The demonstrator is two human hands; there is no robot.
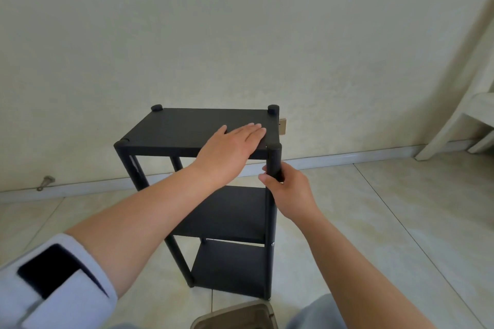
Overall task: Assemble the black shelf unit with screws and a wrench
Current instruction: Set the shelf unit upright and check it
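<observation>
The black shelf unit (187, 128) stands upright on the tiled floor in front of the wall, with three boards and four round posts. My left hand (230, 149) lies flat on the top board near its right front corner, fingers straight. My right hand (288, 187) grips the front right post (274, 155) just below the top board. A small silver screw head (272, 244) shows on that post at the middle board's level. No wrench is in view.
A brownish plastic stool or bin (238, 315) sits at the bottom edge, close to my knee. A white chair leg (454, 120) stands at the right by the wall. A small metal object (45, 183) lies by the skirting at left. A tan wall socket (282, 126) sits behind the shelf.
</observation>
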